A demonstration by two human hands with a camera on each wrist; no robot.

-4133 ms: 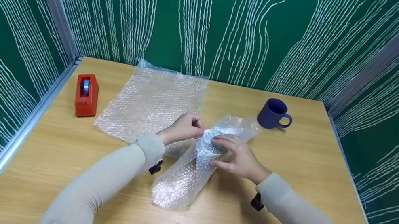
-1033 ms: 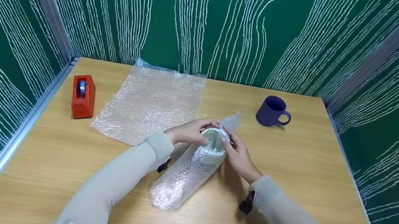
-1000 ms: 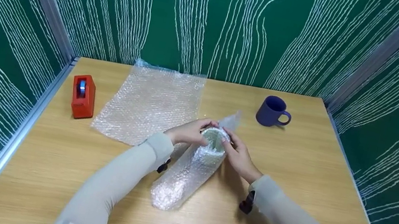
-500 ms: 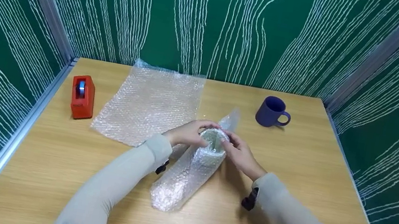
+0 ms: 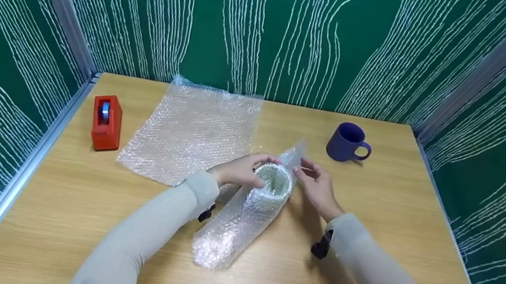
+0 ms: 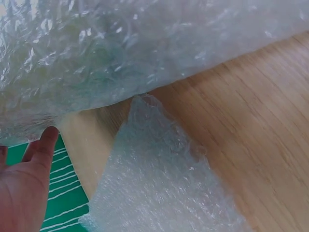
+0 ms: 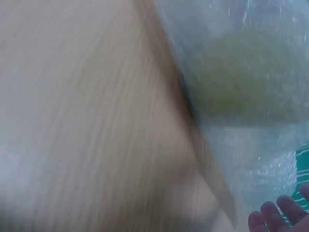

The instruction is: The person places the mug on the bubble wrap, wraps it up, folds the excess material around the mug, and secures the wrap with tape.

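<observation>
Head view alone shows left hand point(image 5: 240, 171) gripping the wrapped cup point(image 5: 271, 184), right hand point(image 5: 318, 187) loosely spread.

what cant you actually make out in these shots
- Wrapped cup, head view: bubble wrap covers its sides, so colour and any handle stay unclear.
- Left hand, left wrist view: cut off by the edge, only fingertips show.
- Right hand, right wrist view: blurred, only fingertips at the corner; whether it pinches the wrap's flap is unclear.
- Tape dispenser, head view: too small to see the tape's end.
- Blue mug: its inside is in shadow.
</observation>
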